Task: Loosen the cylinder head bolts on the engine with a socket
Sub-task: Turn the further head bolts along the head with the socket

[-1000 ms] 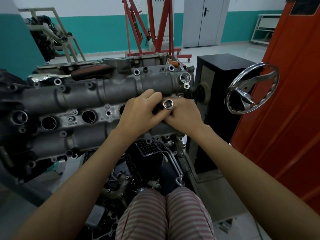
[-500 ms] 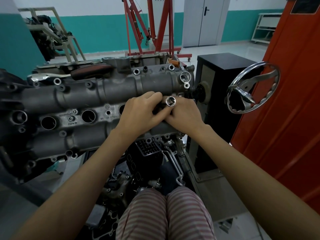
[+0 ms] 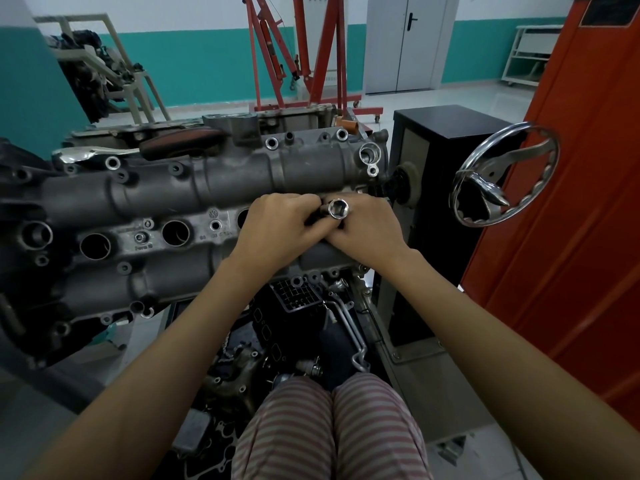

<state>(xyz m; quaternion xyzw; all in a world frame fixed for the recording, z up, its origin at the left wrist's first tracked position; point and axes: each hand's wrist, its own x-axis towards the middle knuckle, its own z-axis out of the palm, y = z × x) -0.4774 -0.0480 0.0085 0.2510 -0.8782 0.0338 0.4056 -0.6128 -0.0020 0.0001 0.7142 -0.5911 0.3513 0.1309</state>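
Observation:
The grey engine cylinder head (image 3: 166, 195) lies on its stand across the left and centre, with open round ports and several bolt holes. A shiny chrome socket (image 3: 337, 209) points its open hex end toward me, above the head's right part. My left hand (image 3: 280, 230) and my right hand (image 3: 367, 233) meet around it, fingers curled on the socket and a dark tool part beneath it. What the socket sits on is hidden by my fingers.
A chrome handwheel (image 3: 502, 178) sticks out at the right beside a black stand box (image 3: 436, 161). An orange panel (image 3: 588, 202) fills the right side. A red engine hoist (image 3: 311, 53) stands behind. Loose engine parts (image 3: 263, 341) lie below by my striped knees.
The socket has shifted slightly up and right between my fingers and turned a little. Both hands stay together at the same spot on the head.

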